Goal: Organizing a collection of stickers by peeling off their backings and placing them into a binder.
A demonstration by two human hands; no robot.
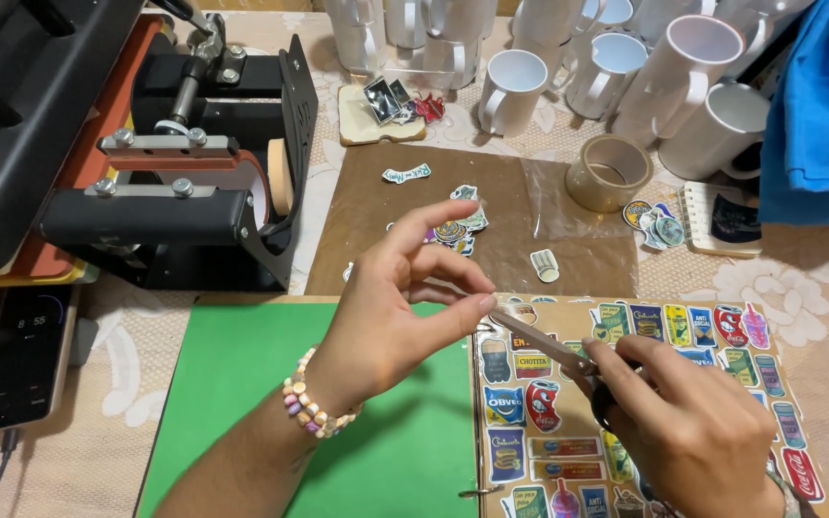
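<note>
Right hand (702,422) grips scissors (554,350); tips touch left hand (386,307) fingertips.

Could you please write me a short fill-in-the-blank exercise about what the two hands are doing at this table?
1. The right hand holds a pair of ____ whose tips reach the left hand's fingertips.
2. The left hand hovers over a mat coloured ____.
3. On the left wrist sits a beaded ____.
4. The sticker sheet lies under the ____ hand.

Missing words: scissors; green; bracelet; right
</note>
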